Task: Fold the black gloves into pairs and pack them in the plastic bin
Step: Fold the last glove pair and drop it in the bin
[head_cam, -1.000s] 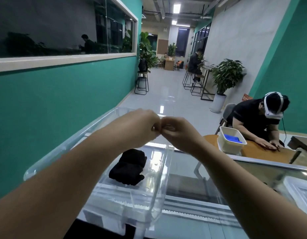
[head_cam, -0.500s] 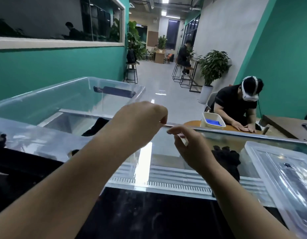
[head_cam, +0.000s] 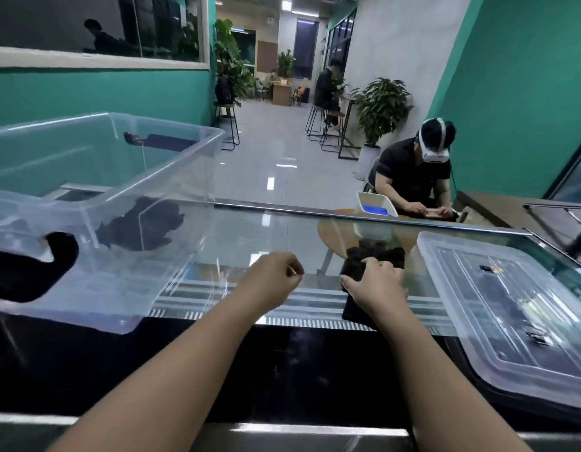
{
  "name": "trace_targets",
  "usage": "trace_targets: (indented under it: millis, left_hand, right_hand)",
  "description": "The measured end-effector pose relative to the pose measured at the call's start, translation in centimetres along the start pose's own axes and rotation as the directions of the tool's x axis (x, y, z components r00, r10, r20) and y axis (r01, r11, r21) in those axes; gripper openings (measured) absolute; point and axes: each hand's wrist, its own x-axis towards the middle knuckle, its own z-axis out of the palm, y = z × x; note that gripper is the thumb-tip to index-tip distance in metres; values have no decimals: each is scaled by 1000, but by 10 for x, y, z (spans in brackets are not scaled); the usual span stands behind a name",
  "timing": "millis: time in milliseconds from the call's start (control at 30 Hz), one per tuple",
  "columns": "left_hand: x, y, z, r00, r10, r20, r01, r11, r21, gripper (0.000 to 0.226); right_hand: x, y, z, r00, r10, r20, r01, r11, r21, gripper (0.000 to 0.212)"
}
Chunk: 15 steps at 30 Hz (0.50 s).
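My right hand is down on the gloves, a black stack lying on the glass counter at about 1 o'clock from me. The thumb sticks out to the left at the stack's near-left edge and the fingers curl over the top of it, so I read it as gripping the gloves. My left hand hovers just beside it at 12 o'clock, fingers curled into a loose fist, thumb against the forefinger; I see nothing held in it.

The bin sits at 10 o'clock, clear plastic, open at the top, its near corner over the dark front edge of the counter. Inside it, toward the far right, lies 1 folded pair, dark through the wall. Another black shape shows at the bin's near left, at 9 o'clock; I cannot tell whether it lies inside or in front.

The lid lies flat at 2 o'clock, just right of the gloves, not touching my hand.

Beyond the counter a person in a headset sits at a round table with a white tray.
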Motion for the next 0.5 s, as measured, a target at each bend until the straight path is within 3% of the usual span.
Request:
trace_targets:
  millis: [67,133,167,233,333,433,500]
  left_hand:
    - [2,1,13,1000,-17,9,17,1000,0,19]
    - [7,5,22,998,-55,18,55,998,-5,25]
    - [11,6,25,997,-80,17,79,997,16,32]
    - [18,7,30,991,-137,-7,137,981,136,47]
    - [17,-1,33,985,-164,-57,173,955,242,60]
    - [14,-15,32,990,-81,-118,95,988,123,47]
    - [15,-21,30,987,-41,-156,43,999,9,34]
  right_hand:
    - [3,-9,7,996,-90,8,90,996,-13,58]
    - [3,-24,8,983,-185,25,182,980,81,45]
    - [2,-33,6,975,-220,41,207,957,205,38]
    - [-2,-44,2,966,-248,71,178,838,515,45]
    - [-4,-43,5,980,-198,-26,152,652,743,53]
    - [-2,-33,15,995,-92,-29,73,523,849,46]
    - [3,-27,16,1000,-10,-17,19,501,865,46]
